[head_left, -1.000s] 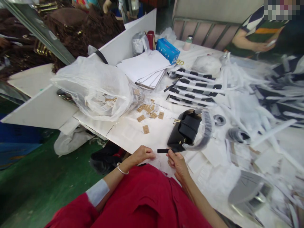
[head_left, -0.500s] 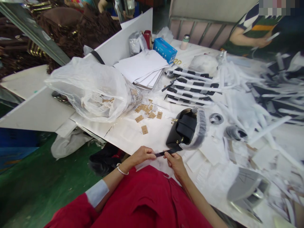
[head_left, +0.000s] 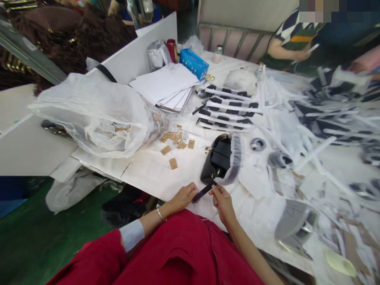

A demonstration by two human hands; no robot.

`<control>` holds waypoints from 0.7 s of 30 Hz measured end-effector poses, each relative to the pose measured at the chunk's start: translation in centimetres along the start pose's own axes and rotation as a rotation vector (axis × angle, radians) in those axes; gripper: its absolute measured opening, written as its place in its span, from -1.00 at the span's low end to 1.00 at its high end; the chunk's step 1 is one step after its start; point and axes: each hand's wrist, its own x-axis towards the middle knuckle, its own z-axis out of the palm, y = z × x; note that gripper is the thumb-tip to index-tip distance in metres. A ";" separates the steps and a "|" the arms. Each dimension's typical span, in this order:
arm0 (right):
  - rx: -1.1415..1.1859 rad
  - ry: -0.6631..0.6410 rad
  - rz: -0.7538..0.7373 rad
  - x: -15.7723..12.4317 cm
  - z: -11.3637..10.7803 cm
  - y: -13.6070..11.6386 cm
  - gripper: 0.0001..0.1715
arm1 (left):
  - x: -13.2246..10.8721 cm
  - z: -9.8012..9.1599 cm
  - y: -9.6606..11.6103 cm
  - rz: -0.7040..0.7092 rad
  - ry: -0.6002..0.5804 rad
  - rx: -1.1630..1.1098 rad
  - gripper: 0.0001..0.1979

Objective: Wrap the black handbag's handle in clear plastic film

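A black handbag [head_left: 214, 162] stands on the white table just beyond my hands, with a small gold fitting on its front. Clear plastic film wraps its curved handle [head_left: 237, 152]. From the bag's near side a flat dark strap [head_left: 203, 192] runs toward me. My left hand [head_left: 185, 194] is closed at the strap's lower end, thumb against fingers. Nearer the bag, my right hand [head_left: 222, 201] pinches the same strap between thumb and fingertips.
Brown paper tags [head_left: 173, 163] lie left of the bag, beside a large clear plastic bag [head_left: 97, 114]. Behind are film-wrapped black straps [head_left: 228, 105], papers [head_left: 166, 85] and a blue box [head_left: 194, 63]. Rolls [head_left: 257, 144] and a grey template [head_left: 293, 225] lie right. Across the table, a person's arm [head_left: 285, 49] shows.
The view has turned right, so the table's things sit further left. The strap between my hands shows longer and more slanted, with my right hand a little further from my left.
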 end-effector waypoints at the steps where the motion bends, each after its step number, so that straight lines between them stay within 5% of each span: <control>1: 0.008 0.016 -0.010 0.1 -0.2 -0.2 -0.48 | 0.2 0.3 0.2 0.006 0.026 0.040 -0.67; 11: 0.008 0.091 -0.046 -0.4 -2.0 -0.3 -0.45 | 4.4 3.2 2.4 0.075 0.311 -0.205 -0.79; 21: -0.118 0.062 0.013 0.2 -0.8 -0.8 -0.42 | 4.9 3.9 2.9 0.042 0.320 -0.336 -0.76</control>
